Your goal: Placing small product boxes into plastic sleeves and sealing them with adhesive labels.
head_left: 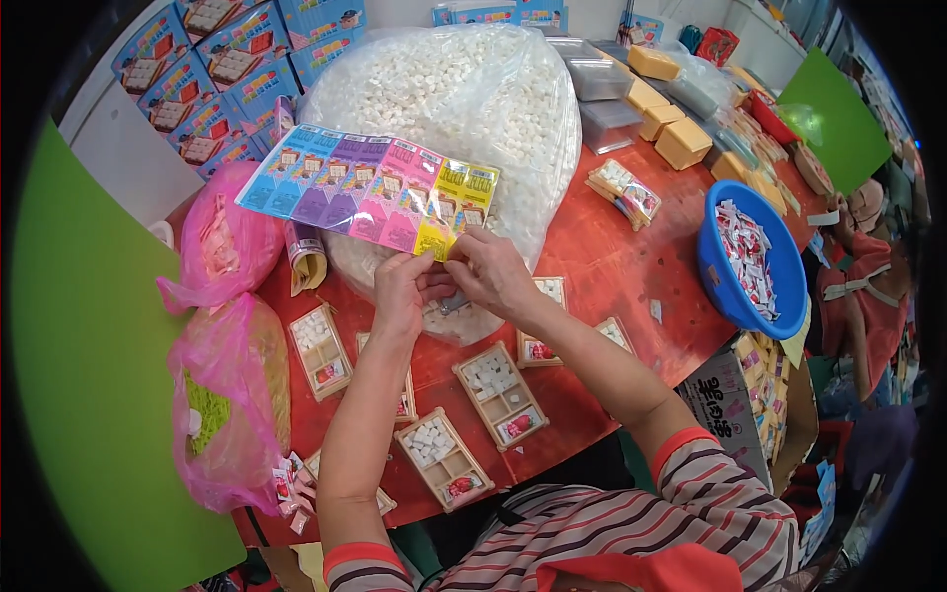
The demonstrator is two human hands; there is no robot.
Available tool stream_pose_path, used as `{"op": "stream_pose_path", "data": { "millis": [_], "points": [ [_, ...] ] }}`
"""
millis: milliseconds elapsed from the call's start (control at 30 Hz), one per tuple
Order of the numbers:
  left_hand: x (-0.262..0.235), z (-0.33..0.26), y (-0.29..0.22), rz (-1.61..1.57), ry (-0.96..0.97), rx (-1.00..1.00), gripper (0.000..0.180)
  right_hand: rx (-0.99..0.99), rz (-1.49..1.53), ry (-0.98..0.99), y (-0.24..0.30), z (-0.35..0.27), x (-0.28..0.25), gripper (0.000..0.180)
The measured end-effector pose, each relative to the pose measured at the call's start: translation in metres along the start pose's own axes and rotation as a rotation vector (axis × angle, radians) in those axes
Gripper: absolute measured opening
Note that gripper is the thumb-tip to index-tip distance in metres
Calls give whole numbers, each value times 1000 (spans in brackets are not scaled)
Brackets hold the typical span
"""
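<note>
Fingertips of the left hand (402, 289) and right hand (493, 276) pinch the label sheet (370, 192) by its yellow lower edge; uneven pulling could crease or tear it; behind, a bag (449, 84) sits on the red table (631, 261)

Carton (725, 405), blue boxes (240, 47): characters. Label sheet (370, 187): tiny print.

A worn red table (631, 259) stands between two green panels (104, 365), pale wall (400, 12) behind.

Label sheet (370, 187) w/ blue, purple, pink, yel. bands; tilted; partly over clr. bag (473, 94).
</note>
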State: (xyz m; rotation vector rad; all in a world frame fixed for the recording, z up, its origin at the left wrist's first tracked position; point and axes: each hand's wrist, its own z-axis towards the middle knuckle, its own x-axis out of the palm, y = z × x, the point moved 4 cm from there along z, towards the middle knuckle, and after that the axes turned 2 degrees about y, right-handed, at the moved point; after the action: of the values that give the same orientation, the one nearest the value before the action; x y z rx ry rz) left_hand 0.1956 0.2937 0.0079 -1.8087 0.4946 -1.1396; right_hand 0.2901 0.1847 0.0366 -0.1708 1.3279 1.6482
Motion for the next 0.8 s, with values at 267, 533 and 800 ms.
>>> {"op": "stream_pose_path", "data": {
  "millis": [267,533,800],
  "points": [
    [0,2,5,-21,-32,13,22,-142,-34,-176,-3,2,2,9],
    [-5,2,6,-21,-40,9,22,-44,-39,-49,-6,1,11,11],
    [-6,3,6,-13,-43,6,23,-175,-91,-177,-3,6,9,6]
  ]
}}
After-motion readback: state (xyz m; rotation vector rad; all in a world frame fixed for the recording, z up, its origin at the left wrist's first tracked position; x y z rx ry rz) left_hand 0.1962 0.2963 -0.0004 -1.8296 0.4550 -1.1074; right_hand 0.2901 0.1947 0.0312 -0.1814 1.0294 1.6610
